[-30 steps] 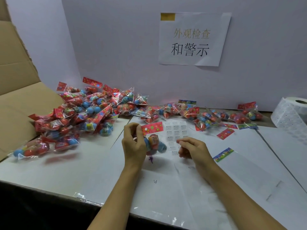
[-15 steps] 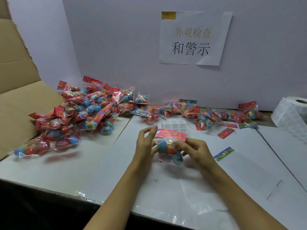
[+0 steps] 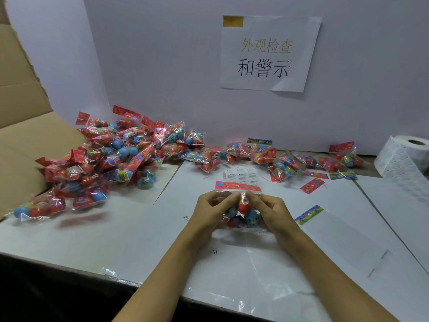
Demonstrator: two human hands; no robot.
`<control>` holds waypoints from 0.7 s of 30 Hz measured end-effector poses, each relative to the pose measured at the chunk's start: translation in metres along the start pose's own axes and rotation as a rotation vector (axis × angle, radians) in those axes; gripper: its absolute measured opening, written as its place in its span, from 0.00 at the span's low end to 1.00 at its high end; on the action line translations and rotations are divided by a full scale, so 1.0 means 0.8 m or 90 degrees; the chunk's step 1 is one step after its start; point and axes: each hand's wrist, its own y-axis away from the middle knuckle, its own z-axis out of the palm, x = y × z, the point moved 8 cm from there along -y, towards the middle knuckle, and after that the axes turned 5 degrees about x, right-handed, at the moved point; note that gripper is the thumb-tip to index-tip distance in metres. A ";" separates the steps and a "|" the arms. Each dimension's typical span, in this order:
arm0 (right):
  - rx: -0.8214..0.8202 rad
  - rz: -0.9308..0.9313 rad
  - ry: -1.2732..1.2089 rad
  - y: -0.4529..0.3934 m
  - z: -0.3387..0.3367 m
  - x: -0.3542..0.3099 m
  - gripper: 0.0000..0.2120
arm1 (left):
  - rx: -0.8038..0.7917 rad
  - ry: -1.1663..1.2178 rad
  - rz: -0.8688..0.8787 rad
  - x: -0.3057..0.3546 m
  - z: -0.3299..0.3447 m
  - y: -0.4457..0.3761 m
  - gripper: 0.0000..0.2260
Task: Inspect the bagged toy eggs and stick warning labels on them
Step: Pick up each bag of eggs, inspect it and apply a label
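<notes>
Crinkly bag of toy eggs (image 3: 241,213) pinched by my left hand (image 3: 210,211) and right hand (image 3: 269,211); flatten film (label sheet (image 3: 241,176) at 12 o'clock) before sticking.

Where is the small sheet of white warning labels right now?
In the head view, the label sheet lies flat on the white table, centre, just beyond the bag of eggs held in both hands, near the row of bagged eggs along the back wall.
</notes>
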 end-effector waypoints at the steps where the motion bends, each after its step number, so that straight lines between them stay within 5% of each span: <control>1: 0.000 0.009 0.000 -0.001 -0.001 0.002 0.24 | 0.001 0.001 0.004 0.001 0.001 0.001 0.13; 6: 0.002 0.022 -0.004 -0.003 -0.009 0.002 0.15 | -0.039 -0.011 0.011 0.001 0.004 -0.001 0.13; 11: -0.030 0.029 -0.003 0.001 -0.003 0.000 0.24 | -0.047 -0.010 0.009 -0.003 0.004 -0.002 0.07; 21: 0.010 -0.043 0.010 -0.004 -0.006 -0.002 0.19 | -0.029 0.007 -0.017 -0.009 0.003 -0.006 0.07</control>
